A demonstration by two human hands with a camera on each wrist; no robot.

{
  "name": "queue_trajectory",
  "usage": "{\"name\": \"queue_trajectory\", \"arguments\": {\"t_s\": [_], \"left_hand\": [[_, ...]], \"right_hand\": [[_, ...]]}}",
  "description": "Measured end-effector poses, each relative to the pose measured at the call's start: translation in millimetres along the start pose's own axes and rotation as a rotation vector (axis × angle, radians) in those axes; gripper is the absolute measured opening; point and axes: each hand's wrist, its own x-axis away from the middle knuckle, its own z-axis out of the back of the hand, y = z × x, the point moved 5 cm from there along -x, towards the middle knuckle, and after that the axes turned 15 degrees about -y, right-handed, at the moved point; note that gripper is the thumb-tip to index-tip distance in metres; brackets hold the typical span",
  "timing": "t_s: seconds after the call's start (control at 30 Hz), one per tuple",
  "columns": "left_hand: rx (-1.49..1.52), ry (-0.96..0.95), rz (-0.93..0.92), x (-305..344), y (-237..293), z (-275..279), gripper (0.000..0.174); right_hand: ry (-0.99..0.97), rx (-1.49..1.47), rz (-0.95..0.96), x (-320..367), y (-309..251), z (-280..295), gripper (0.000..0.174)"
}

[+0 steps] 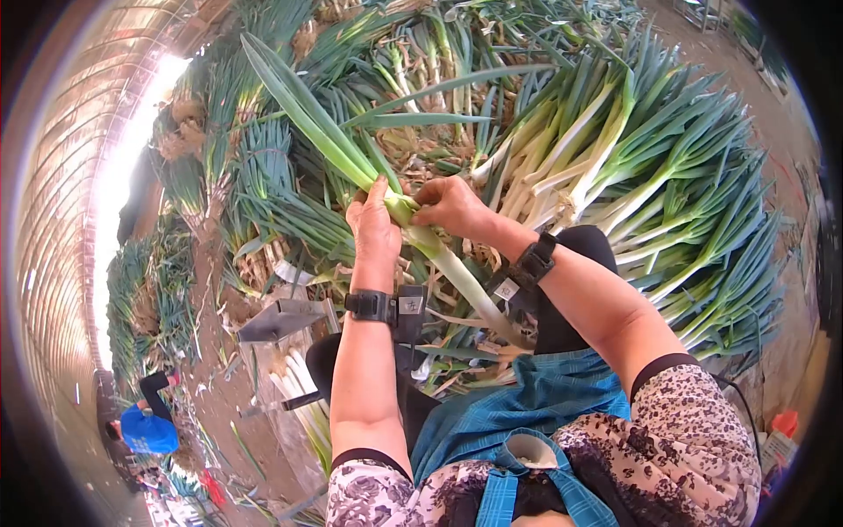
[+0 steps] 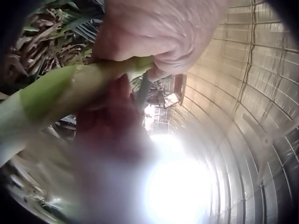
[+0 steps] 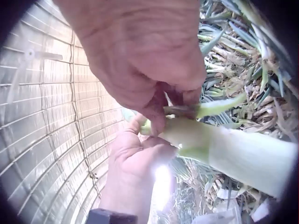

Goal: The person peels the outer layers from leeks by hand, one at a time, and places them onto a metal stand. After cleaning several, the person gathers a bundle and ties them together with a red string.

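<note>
A large green onion (image 1: 464, 279) lies slantwise before me in the head view, its long green leaves (image 1: 303, 114) pointing to the upper left and its thick white stalk reaching down toward my lap. My left hand (image 1: 375, 227) grips it at the neck, thumb along the top. Just to the right, my right hand (image 1: 455, 209) pinches an outer layer at that same neck. From those fingers a narrow green strip (image 3: 222, 106) sticks out beside the stalk in the right wrist view. The left wrist view shows the stalk passing between both hands.
Many green onions (image 1: 667, 193) are piled at the right, and bundles (image 1: 290, 167) stand to the left and behind. Dry peelings (image 1: 430, 145) litter the ground ahead. A metal plate (image 1: 281, 321) juts out by my left knee. Another person in blue (image 1: 149, 429) is at the far left.
</note>
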Motion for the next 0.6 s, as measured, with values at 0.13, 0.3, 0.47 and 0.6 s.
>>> {"name": "queue_trajectory", "arguments": {"t_s": [0.13, 0.3, 0.47, 0.6], "left_hand": [[0.037, -0.051, -0.071, 17, 18, 3, 0.025], [0.037, -0.004, -0.113, 26, 39, 18, 0.025], [-0.012, -0.084, -0.045, 35, 61, 46, 0.031], [-0.046, -0.135, -0.051, 42, 56, 43, 0.036]], "right_hand": [[-0.056, -0.041, 0.097, -4, 16, -26, 0.023], [0.037, 0.498, 0.66, 28, -17, -55, 0.005], [-0.894, 0.684, 0.015, 75, -1, -91, 0.026], [-0.522, 0.729, -0.002, 54, 6, -58, 0.029]]}}
